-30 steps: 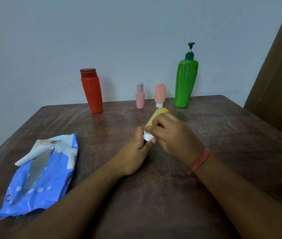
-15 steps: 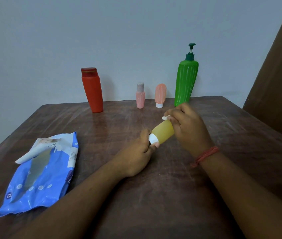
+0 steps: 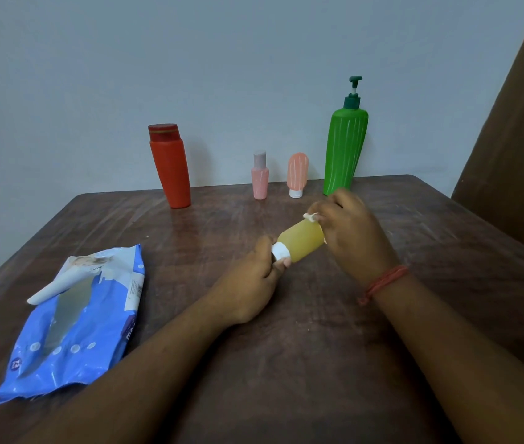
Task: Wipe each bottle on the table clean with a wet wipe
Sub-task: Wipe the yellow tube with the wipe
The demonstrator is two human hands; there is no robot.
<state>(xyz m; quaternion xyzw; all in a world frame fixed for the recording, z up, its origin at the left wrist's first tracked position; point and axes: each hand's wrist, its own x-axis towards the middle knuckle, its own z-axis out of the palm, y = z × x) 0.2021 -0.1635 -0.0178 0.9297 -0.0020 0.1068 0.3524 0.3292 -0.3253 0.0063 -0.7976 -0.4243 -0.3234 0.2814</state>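
A small yellow bottle (image 3: 300, 240) with a white cap (image 3: 280, 250), lying sideways just above the brown table (image 3: 318, 347), left hand (image 3: 248, 283) pinching the cap end, right hand (image 3: 350, 232) wrapped round the far end with a white wet wipe (image 3: 310, 216) peeking out.

Single head-worn wide-angle view, looking forward and down across a brown wooden table (image 3: 318, 363) toward the pale wall (image 3: 190, 59) behind it. Both forearms enter from the bottom edge, close to the lens; the table's far edge lies mid-frame.
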